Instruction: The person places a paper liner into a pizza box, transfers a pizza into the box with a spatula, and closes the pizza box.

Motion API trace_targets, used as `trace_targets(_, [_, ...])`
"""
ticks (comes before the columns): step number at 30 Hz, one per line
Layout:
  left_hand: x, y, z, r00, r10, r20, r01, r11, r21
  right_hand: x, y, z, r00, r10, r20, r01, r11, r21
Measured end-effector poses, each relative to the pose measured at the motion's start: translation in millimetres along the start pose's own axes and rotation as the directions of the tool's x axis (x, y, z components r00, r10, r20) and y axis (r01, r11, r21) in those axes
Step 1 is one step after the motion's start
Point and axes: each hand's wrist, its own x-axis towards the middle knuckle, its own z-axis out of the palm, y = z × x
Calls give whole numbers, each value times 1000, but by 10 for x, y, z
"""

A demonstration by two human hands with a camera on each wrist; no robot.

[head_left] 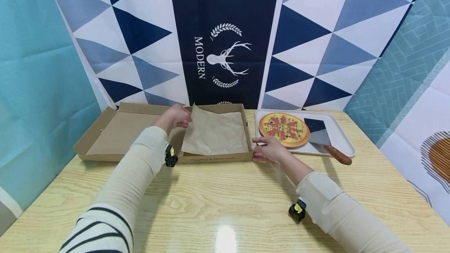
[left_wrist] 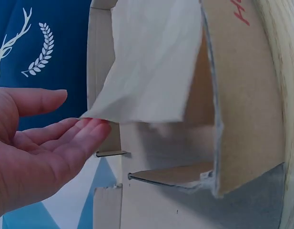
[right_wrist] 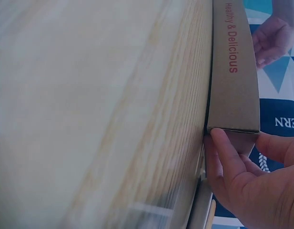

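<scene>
Two hands are at your cardboard box (head_left: 211,158), the left hand (head_left: 178,115) near its back left corner, the right hand (head_left: 268,149) at its front right one. From the left wrist you see what the head view blurs: your left fingers lie nearly straight under a corner of the brown paper (head_left: 216,132), thumb held apart. The right wrist camera shows your right thumb on the box's upper edge and your fingers on its lower edge, gripping the end between them.

Only the head view gives you the whole white tray (head_left: 335,126), just beyond your right fingers, with its rounded corners. On it lie a flat, round pizza (head_left: 284,130) and a server (head_left: 316,130), its blade shiny, its brown handle jutting over the rim towards you. Left of your left fingers, the lid (head_left: 119,132) lies folded open. Close up, the paper looks thin and softly creased, the cardboard's cut edges rough; the worktop (head_left: 211,198) has pale wood grain.
</scene>
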Motion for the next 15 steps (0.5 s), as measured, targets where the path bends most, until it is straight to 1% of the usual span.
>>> trace_targets(5, [-7, -2, 24, 999, -35, 33, 34, 998, 49, -2, -3, -11, 1000, 2, -3, -2, 1000, -2])
trace_targets(10, [-4, -38, 45, 997, -68, 43, 63, 993, 103, -9, 1, -22, 1000, 0, -5, 0, 1000, 1])
trace_targets(13, [1, -70, 45, 996, -80, 51, 74, 992, 101, -17, -1, -20, 1000, -7, 2, 7, 1000, -1])
trace_targets(15, [6, -89, 46, 995, -84, 61, 79, 993, 86, -20, -5, -15, 1000, -12, 8, 12, 1000, -4])
